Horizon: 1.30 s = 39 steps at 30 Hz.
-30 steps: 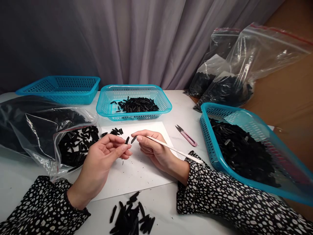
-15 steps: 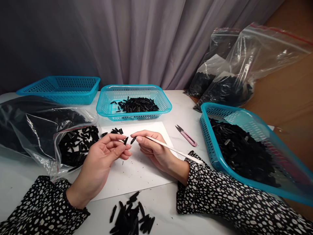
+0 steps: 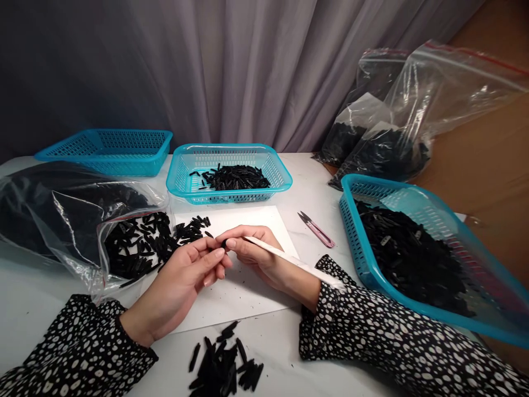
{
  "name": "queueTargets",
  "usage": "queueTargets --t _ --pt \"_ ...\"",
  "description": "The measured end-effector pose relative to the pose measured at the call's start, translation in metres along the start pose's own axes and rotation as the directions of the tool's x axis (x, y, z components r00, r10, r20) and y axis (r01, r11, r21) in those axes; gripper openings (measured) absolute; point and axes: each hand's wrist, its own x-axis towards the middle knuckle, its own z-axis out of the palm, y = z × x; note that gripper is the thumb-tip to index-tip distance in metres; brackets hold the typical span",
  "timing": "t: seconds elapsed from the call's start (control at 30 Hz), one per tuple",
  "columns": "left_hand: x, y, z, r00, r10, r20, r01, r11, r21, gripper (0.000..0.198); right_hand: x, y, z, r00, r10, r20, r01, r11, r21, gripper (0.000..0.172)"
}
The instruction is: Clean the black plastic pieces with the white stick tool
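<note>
My left hand [image 3: 188, 278] and my right hand [image 3: 254, 253] meet over a white paper sheet [image 3: 243, 289], fingertips touching around a small black piece [image 3: 223, 242]. The left hand's fingers are pinched on that piece. My right hand also grips a thin white stick [image 3: 289, 259] that runs back along my wrist. A loose pile of black pieces [image 3: 225, 366] lies on the table close to me. Another small heap of black pieces [image 3: 192, 227] lies at the sheet's far left corner.
Three blue baskets stand around: an empty-looking basket [image 3: 105, 150] far left, a middle basket [image 3: 229, 175] with some black pieces, a right basket [image 3: 417, 253] heaped with them. Plastic bags of black pieces lie at the left [image 3: 86, 226] and far right [image 3: 397, 110]. Pink snips [image 3: 316, 229] lie beside the paper.
My hands have come together; earlier each pinched a separate black piece with a small gap between them, and now the fingertips touch around one visible piece.
</note>
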Motion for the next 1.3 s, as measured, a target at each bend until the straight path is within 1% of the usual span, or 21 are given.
queueTargets --t 0.07,0.1,0.17,0.2,0.27,0.3,0.33,0.37,0.4,0.43,0.5,0.57,0.63,0.67,0.73,0.8,0.93,1.0,1.07,1.17,1.3 --pt "0.001 -0.001 -0.002 1.000 0.017 0.001 -0.017 1.000 0.023 0.019 0.004 -0.011 0.002 0.993 -0.097 -0.073 0.084 0.984 -0.159 0.019" --pt "0.001 -0.002 -0.003 1.000 0.018 0.007 -0.018 1.000 0.026 0.020 0.009 -0.018 0.003 0.975 -0.178 -0.136 0.138 0.955 -0.262 0.016" --pt "0.003 -0.004 -0.005 1.000 0.014 0.021 -0.015 0.999 0.038 0.021 0.023 -0.038 0.005 0.888 -0.370 -0.272 0.220 0.863 -0.455 0.014" --pt "0.003 -0.004 -0.006 1.000 0.016 0.024 -0.017 0.999 0.047 0.022 0.033 -0.048 0.005 0.841 -0.451 -0.299 0.245 0.810 -0.533 0.015" --pt "0.004 -0.005 -0.007 0.999 0.029 0.025 -0.031 0.998 0.054 0.023 0.056 -0.065 0.004 0.751 -0.589 -0.299 0.269 0.686 -0.676 0.015" --pt "0.003 -0.005 -0.007 0.999 0.038 0.026 -0.039 0.998 0.043 0.023 0.068 -0.071 0.001 0.732 -0.618 -0.287 0.232 0.621 -0.749 0.015" --pt "0.003 -0.005 -0.008 0.999 0.045 0.027 -0.046 0.999 0.025 0.022 0.079 -0.075 -0.002 0.748 -0.610 -0.262 0.170 0.557 -0.813 0.012" --pt "0.002 -0.004 -0.008 0.998 0.050 0.027 -0.050 0.999 0.002 0.022 0.087 -0.077 -0.005 0.791 -0.561 -0.242 0.095 0.504 -0.858 0.010" --pt "0.001 -0.003 -0.009 0.998 0.054 0.028 -0.054 0.998 -0.021 0.023 0.093 -0.076 -0.008 0.837 -0.487 -0.249 0.017 0.478 -0.878 0.014" --pt "0.001 -0.003 -0.009 0.998 0.060 0.027 -0.059 0.997 -0.042 0.023 0.094 -0.073 -0.010 0.859 -0.440 -0.261 -0.031 0.465 -0.885 0.019" --pt "0.000 -0.003 -0.011 0.998 0.060 0.024 -0.058 0.995 -0.077 0.021 0.086 -0.063 -0.011 0.865 -0.450 -0.224 0.005 0.453 -0.892 0.029" --pt "0.001 -0.005 -0.012 0.999 0.036 0.017 -0.034 0.993 -0.113 0.021 0.063 -0.051 -0.007 0.846 -0.519 -0.122 0.151 0.453 -0.878 0.037" --pt "0.002 -0.007 -0.012 1.000 0.003 0.014 -0.001 0.990 -0.141 0.021 0.034 -0.040 -0.001 0.810 -0.586 -0.011 0.288 0.414 -0.864 0.040" --pt "0.003 -0.008 -0.012 1.000 -0.008 0.016 0.010 0.989 -0.150 0.022 0.019 -0.035 0.003 0.811 -0.583 0.053 0.333 0.385 -0.861 0.041" --pt "0.003 -0.010 -0.011 1.000 -0.005 0.029 0.009 0.987 -0.157 0.025 -0.007 -0.026 0.008 0.787 -0.597 0.155 0.430 0.351 -0.831 0.037" --pt "0.002 -0.010 -0.010 0.999 0.010 0.053 -0.002 0.987 -0.159 0.028 -0.024 -0.016 0.010 0.746 -0.620 0.243 0.532 0.335 -0.777 0.031" --pt "0.002 -0.009 -0.007 0.997 -0.017 0.069 0.028 0.985 -0.171 0.035 -0.037 -0.003 0.007 0.726 -0.663 0.185 0.577 0.439 -0.689 0.018" --pt "0.003 -0.008 -0.006 0.997 -0.039 0.070 0.051 0.982 -0.181 0.038 -0.038 -0.002 0.004 0.696 -0.674 0.247 0.627 0.404 -0.666 0.013" --pt "0.004 -0.008 -0.006 0.995 -0.051 0.082 0.066 0.980 -0.189 0.038 -0.038 -0.006 0.002 0.668 -0.679 0.303 0.645 0.325 -0.692 0.011" --pt "0.004 -0.007 -0.007 0.991 -0.062 0.121 0.085 0.977 -0.196 0.037 -0.038 -0.012 0.002 0.652 -0.676 0.343 0.636 0.242 -0.732 0.006" --pt "0.002 -0.006 -0.007 0.986 -0.054 0.158 0.086 0.976 -0.198 0.036 -0.038 -0.017 0.004 0.645 -0.673 0.363 0.635 0.206 -0.745 0.006"
